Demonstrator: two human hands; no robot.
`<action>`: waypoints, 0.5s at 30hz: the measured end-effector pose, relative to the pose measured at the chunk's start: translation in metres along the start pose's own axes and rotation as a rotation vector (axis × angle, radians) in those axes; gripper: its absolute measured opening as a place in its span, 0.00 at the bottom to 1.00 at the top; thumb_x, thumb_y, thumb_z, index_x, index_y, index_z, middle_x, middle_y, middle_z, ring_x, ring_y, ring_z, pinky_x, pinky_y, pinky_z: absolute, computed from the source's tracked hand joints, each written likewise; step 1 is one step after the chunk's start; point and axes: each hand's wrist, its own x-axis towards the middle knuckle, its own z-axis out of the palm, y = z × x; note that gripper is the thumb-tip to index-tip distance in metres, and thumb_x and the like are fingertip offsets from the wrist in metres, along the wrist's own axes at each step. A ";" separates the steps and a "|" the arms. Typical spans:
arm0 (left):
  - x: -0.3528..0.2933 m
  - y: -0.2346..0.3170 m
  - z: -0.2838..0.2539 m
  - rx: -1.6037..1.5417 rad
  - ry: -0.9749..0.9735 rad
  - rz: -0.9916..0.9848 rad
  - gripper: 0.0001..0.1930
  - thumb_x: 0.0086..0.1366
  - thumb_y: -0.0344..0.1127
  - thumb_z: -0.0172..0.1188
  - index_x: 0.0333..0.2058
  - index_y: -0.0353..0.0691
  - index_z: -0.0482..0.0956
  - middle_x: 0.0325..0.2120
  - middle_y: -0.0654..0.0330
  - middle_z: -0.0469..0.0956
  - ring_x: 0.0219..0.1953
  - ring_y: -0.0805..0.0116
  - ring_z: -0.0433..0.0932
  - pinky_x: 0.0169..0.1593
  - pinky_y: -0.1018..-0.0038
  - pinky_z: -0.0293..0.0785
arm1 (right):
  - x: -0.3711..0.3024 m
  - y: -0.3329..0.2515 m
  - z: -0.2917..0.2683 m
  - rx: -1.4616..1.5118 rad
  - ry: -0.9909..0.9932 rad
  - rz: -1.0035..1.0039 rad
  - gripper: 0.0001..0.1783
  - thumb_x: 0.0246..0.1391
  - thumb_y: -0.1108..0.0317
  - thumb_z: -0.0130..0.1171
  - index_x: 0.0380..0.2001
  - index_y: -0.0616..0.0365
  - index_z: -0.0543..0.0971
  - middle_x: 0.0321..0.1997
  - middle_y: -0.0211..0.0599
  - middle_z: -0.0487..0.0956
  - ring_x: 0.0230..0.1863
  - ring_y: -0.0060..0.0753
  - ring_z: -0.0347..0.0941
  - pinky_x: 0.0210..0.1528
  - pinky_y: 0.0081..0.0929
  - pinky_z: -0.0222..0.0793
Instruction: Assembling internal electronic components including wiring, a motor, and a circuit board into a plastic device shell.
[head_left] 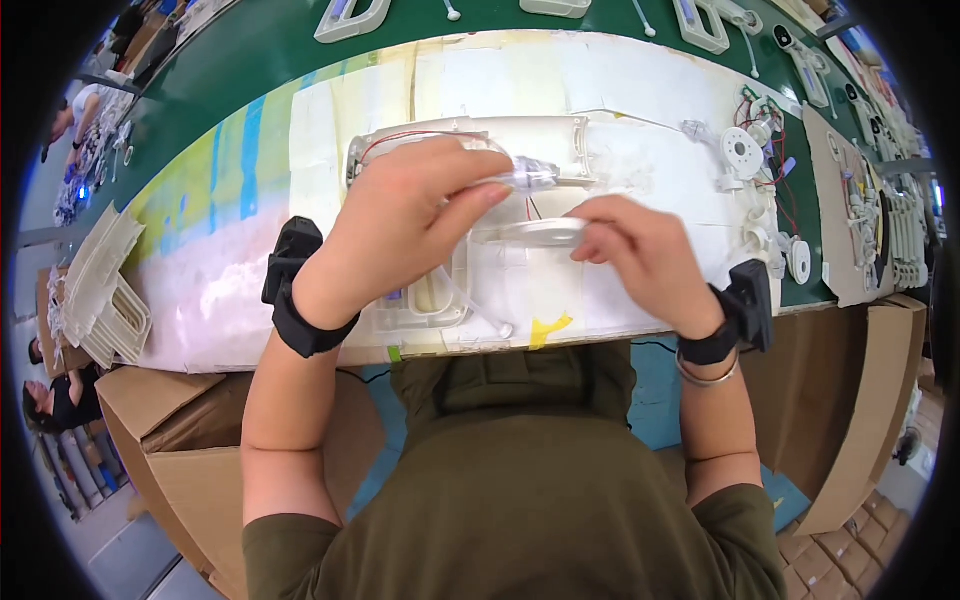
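Observation:
My left hand (420,205) is closed, thumb and fingers pinching a clear plastic cylindrical part (538,175) with a thin metal shaft at its right end. My right hand (640,245) grips a flat white round disc (548,233) by its right edge, just below the clear part. Thin wires run between the disc and the clear part. Behind both hands lies a long white plastic housing shell (560,130) with a red wire (405,137) along it. Below my left hand rest a translucent frame (440,318) and a thin white rod with a rounded tip (490,315), partly hidden.
Wired white parts, including a perforated disc (741,152), lie at the right of the paper-covered board (340,220). A stack of white shells (110,300) stands at the left. Cardboard boxes (190,480) flank me; more white frames (352,18) lie along the green table's back.

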 end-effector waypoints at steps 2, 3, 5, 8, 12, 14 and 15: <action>0.009 -0.001 0.004 0.158 -0.144 0.107 0.08 0.58 0.31 0.59 0.35 0.36 0.79 0.24 0.54 0.75 0.27 0.57 0.73 0.33 0.71 0.69 | 0.003 -0.006 -0.016 0.347 -0.012 0.181 0.08 0.59 0.75 0.50 0.38 0.65 0.76 0.28 0.36 0.79 0.34 0.23 0.78 0.36 0.17 0.74; 0.013 -0.001 0.006 0.155 -0.137 0.114 0.08 0.58 0.31 0.59 0.35 0.36 0.79 0.24 0.54 0.75 0.27 0.57 0.73 0.33 0.71 0.69 | 0.005 -0.004 -0.016 0.337 -0.009 0.179 0.08 0.59 0.75 0.50 0.38 0.65 0.76 0.28 0.36 0.79 0.34 0.23 0.78 0.36 0.17 0.74; 0.020 -0.002 0.010 0.055 -0.230 0.066 0.07 0.58 0.31 0.59 0.35 0.36 0.79 0.24 0.54 0.75 0.27 0.58 0.74 0.32 0.69 0.69 | 0.008 0.004 -0.007 0.470 0.205 -0.005 0.07 0.58 0.76 0.50 0.38 0.64 0.76 0.32 0.34 0.79 0.35 0.22 0.77 0.37 0.17 0.74; 0.028 -0.002 0.015 -0.018 -0.165 0.018 0.07 0.59 0.31 0.58 0.35 0.36 0.79 0.23 0.54 0.75 0.27 0.58 0.75 0.32 0.69 0.70 | 0.011 -0.002 0.019 0.632 0.391 -0.040 0.08 0.56 0.76 0.54 0.40 0.65 0.76 0.37 0.34 0.78 0.36 0.21 0.74 0.39 0.15 0.70; 0.029 -0.002 0.029 -0.022 -0.101 0.005 0.08 0.58 0.34 0.57 0.33 0.37 0.80 0.24 0.51 0.77 0.28 0.51 0.75 0.33 0.63 0.71 | 0.019 0.001 0.037 0.651 0.676 0.012 0.16 0.55 0.73 0.57 0.46 0.65 0.71 0.38 0.34 0.78 0.36 0.19 0.73 0.40 0.16 0.68; 0.028 -0.001 0.033 -0.012 -0.008 -0.008 0.07 0.57 0.33 0.57 0.32 0.38 0.80 0.22 0.53 0.75 0.27 0.52 0.75 0.32 0.64 0.71 | 0.020 0.001 0.039 0.560 0.690 0.076 0.18 0.56 0.71 0.57 0.49 0.65 0.69 0.37 0.35 0.79 0.36 0.20 0.73 0.40 0.18 0.69; 0.027 0.000 0.035 -0.012 -0.005 -0.010 0.07 0.57 0.33 0.57 0.32 0.38 0.80 0.22 0.53 0.75 0.27 0.52 0.75 0.32 0.64 0.71 | 0.018 0.000 0.040 0.364 0.664 0.055 0.20 0.56 0.70 0.57 0.50 0.65 0.68 0.37 0.39 0.79 0.35 0.25 0.74 0.40 0.21 0.70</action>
